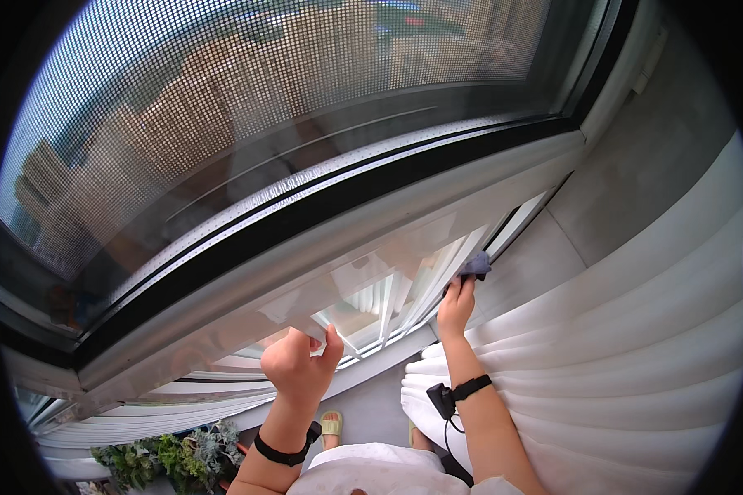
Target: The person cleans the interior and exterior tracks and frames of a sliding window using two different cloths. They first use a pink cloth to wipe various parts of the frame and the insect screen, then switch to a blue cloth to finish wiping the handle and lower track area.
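Note:
My right hand reaches forward and is closed on a bluish-grey cloth. The cloth bunches up beyond the fingertips, at the right end of the white window frame, beside the grey wall tiles. My left hand is curled in front of the glossy lower panel below the frame, its thumb sticking up. Whether anything is between its curled fingers is hidden. Above both hands, the window pane with its mesh screen fills the upper left.
A white pleated curtain hangs along the right, close to my right forearm. Green leafy plants stand at the lower left. Grey tiles cover the wall at right. A slippered foot shows on the floor below.

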Demonstrator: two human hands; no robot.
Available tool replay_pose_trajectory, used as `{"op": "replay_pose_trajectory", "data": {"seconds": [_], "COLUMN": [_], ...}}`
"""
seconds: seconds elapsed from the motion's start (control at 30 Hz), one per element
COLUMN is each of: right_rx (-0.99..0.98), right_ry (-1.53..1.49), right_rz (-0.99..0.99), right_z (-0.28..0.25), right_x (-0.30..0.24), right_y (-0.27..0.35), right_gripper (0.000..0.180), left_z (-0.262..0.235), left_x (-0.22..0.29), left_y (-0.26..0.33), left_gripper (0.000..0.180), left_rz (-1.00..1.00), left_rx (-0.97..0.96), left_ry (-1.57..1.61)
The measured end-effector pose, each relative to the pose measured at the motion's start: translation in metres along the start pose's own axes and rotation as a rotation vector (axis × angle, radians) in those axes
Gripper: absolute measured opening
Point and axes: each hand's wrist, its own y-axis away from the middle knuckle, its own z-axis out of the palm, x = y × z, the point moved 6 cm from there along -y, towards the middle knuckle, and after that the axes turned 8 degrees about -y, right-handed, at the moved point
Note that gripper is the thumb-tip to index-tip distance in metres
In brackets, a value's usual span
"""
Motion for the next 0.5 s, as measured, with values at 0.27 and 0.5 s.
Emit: {"op": "replay_pose_trajectory", "data": {"seconds": [0.27, 0.5], "right_rx": [0.110, -0.014], "right_ry": [-0.504, -0.539], "right_rz": [0.042, -0.349], "right_z": [-0.007, -0.013], "right_x": [-0.086, -0.125], "right_y": [-0.031, -0.041], "right_gripper": [0.022, 0.020], "left_z": [0.003, 0.005], "left_x": [0.002, 0.004], "left_y": [0.000, 0.001], "left_gripper": [0.024, 0.022], "left_rz": [0.003, -0.017], "left_rx": [0.016, 0.000], "left_ry": [-0.021, -0.022]}}
